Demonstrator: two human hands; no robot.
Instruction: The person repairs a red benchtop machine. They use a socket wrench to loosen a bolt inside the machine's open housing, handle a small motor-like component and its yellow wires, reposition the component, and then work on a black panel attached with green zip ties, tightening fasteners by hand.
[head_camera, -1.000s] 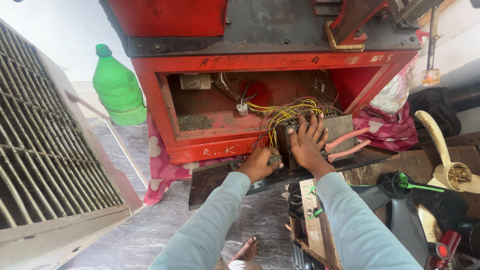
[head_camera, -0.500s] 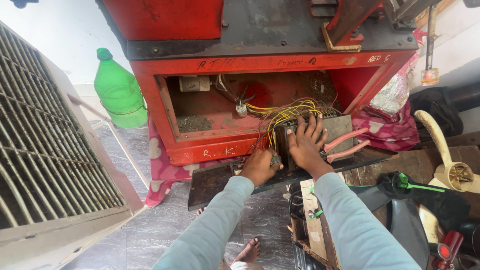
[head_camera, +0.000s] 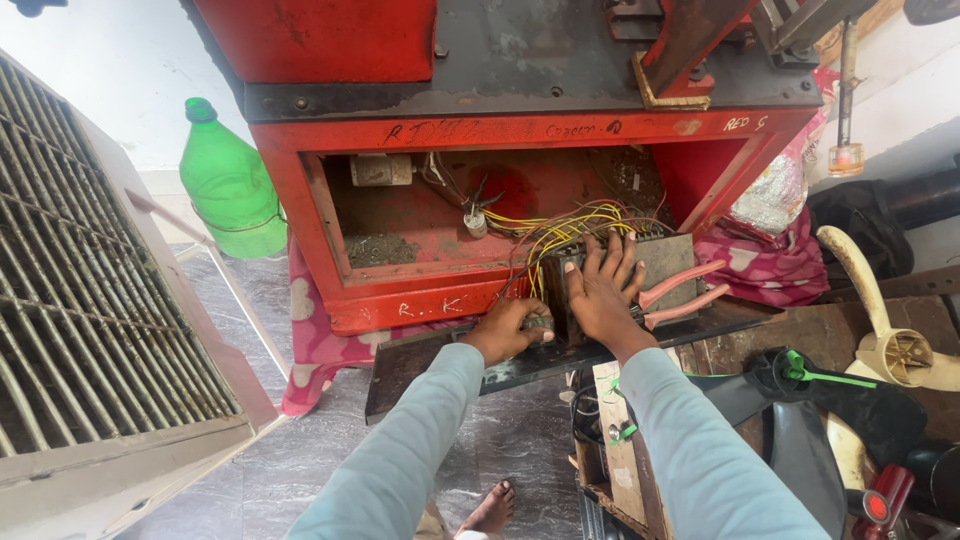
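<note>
Grey box (head_camera: 668, 262) under right hand (head_camera: 600, 292) (left hand (head_camera: 508, 328) beside).

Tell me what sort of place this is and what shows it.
Probably a small repair workshop, with work done on the floor. A red machine cabinet stands open with yellow wires pulled out, pink-handled pliers lie beside the right hand, and a detached cream fan blade and a slatted cooler panel lie about.

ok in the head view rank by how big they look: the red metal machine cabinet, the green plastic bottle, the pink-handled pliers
1. Red metal machine cabinet, by far the largest.
2. Green plastic bottle.
3. Pink-handled pliers, smallest, beside the right hand.
</note>
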